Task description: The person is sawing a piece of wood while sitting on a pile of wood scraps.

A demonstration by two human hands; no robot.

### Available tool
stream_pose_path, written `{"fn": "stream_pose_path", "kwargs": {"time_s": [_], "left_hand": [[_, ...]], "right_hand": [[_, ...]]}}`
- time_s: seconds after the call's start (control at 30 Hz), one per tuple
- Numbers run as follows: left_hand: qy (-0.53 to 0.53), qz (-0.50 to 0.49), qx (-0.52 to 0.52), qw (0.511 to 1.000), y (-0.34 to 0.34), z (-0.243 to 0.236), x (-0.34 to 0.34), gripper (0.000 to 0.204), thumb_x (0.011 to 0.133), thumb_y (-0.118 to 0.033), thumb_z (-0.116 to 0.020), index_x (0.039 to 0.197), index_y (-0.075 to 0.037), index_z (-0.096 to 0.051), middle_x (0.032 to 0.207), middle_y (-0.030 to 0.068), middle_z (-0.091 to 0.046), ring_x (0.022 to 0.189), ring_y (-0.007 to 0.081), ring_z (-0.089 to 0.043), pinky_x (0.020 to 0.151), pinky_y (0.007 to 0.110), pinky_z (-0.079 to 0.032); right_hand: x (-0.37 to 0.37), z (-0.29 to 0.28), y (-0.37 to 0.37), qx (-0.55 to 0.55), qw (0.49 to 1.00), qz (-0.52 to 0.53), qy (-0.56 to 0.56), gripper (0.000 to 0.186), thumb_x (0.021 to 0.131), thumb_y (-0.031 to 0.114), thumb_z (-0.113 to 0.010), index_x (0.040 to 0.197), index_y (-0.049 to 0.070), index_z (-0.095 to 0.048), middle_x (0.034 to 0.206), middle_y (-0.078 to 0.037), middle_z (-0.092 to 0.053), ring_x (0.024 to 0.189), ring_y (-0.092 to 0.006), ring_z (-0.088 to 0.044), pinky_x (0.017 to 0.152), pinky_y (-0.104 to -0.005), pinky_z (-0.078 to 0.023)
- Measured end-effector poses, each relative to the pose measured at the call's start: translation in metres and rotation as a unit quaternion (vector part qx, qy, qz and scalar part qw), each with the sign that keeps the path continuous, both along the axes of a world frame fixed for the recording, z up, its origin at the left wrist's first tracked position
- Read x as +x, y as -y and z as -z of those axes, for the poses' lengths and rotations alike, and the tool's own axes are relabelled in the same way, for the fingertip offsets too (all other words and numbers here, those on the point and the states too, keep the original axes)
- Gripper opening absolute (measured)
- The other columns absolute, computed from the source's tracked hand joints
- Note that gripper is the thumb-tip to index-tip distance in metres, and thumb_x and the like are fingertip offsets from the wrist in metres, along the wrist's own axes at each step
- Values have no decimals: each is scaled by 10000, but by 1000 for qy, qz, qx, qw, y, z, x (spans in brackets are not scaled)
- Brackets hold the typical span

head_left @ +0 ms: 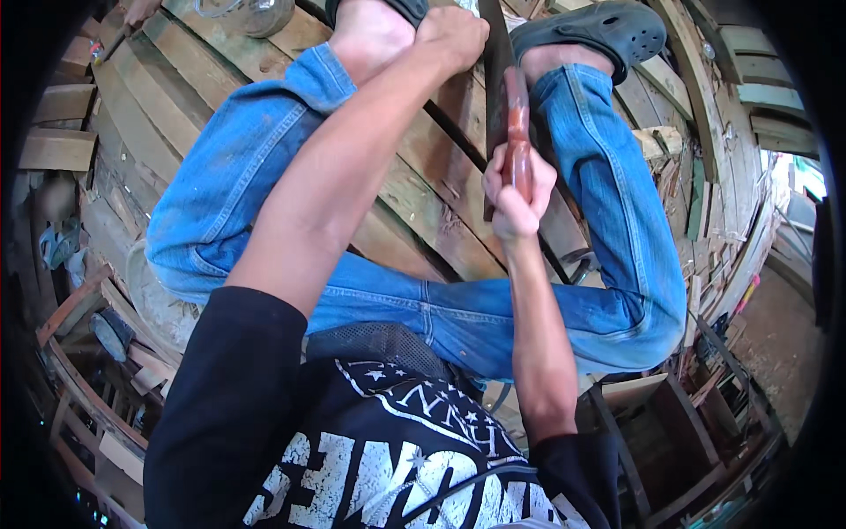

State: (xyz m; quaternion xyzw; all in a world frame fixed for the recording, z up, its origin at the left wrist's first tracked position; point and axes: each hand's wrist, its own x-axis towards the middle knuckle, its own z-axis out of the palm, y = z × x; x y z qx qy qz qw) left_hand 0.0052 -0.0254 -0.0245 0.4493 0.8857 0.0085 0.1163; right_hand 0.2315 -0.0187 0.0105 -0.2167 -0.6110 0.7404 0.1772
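Observation:
My right hand [520, 194] is wrapped round the glossy reddish-brown handle [518, 132] of a tool whose kind I cannot make out. The handle points away from me, alongside a dark upright board [495, 79] between my feet. My left hand [452, 37] is closed at the far end, beside the board's left side and against my left ankle. Whatever its curled fingers hold, if anything, is hidden. My feet, in dark clogs [608, 35], stand on either side of the board.
Wooden planks [203, 62] with gaps between them lie under and around my legs. Stacked boards [705, 88] lie at the right. Wooden frames [656, 432] stand at the lower right, and a curved wooden piece [92, 397] is at the lower left. A round clear container [267, 16] sits at the far left.

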Motion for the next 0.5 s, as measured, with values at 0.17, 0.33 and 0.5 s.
{"fn": "stream_pose_path", "kwargs": {"time_s": [0.17,0.33,0.5], "left_hand": [[29,-8,11,999,-5,-2,4,183,751,-104,-603,892,-67,-715,936,168,-692,922,318,-671,792,404,-545],[-5,-9,-4,1000,-6,-3,0,222,836,-173,-533,909,-110,-734,943,108,-708,908,263,-683,758,385,-549],[5,2,-25,1000,-8,-8,-1,221,834,-165,-529,899,-110,-733,947,114,-706,917,264,-681,766,382,-548]], "right_hand": [[43,-2,25,45,997,-6,-61,98,655,84,-579,708,34,-513,608,6,-488,526,-65,-442,506,-217,-350],[-3,3,2,164,986,-16,11,90,646,90,-555,667,37,-485,564,-9,-419,509,-80,-394,481,-245,-331],[64,-9,25,117,993,5,31,139,595,148,-566,639,53,-474,556,-14,-426,493,-104,-412,492,-241,-322]]}}
